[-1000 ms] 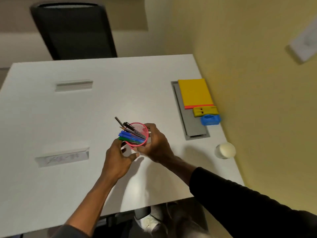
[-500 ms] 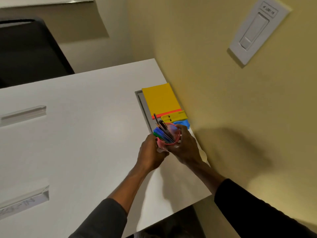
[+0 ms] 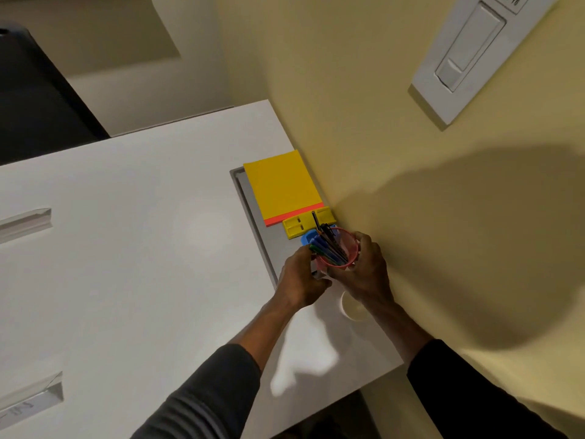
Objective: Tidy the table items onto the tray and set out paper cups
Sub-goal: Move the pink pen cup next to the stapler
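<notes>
Both hands held a pink cup [image 3: 343,248] of pens [image 3: 326,247] over the near end of the grey tray [image 3: 253,210], by the yellow wall [image 3: 364,106]. Right hand [image 3: 367,274] wrapped the cup's wall side, fingers curled and clamped on it. Left hand [image 3: 300,277] gripped the cup's lower left side, fingers closed on it; fingertips mostly hidden behind the cup. Could not tell whether the cup base touched the tray.

Pens leaned left and away out of the cup: blue and green caps low, dark ones higher.

On the tray: yellow pad [image 3: 281,185] with an orange edge at the far end, overhanging the tray's wall side. A yellow block [image 3: 297,224] lay just near of the pad. A blue item [image 3: 307,239] sat beside the block, partly behind the pens.

1 paper cup [image 3: 353,307] stood on the white table [image 3: 142,248] just near of the tray, under the right wrist, partly hidden.

2 clear holders [image 3: 25,220] at the table's left. Dark chair [image 3: 38,99] beyond the far edge. Light switch [image 3: 465,52] on the wall.
</notes>
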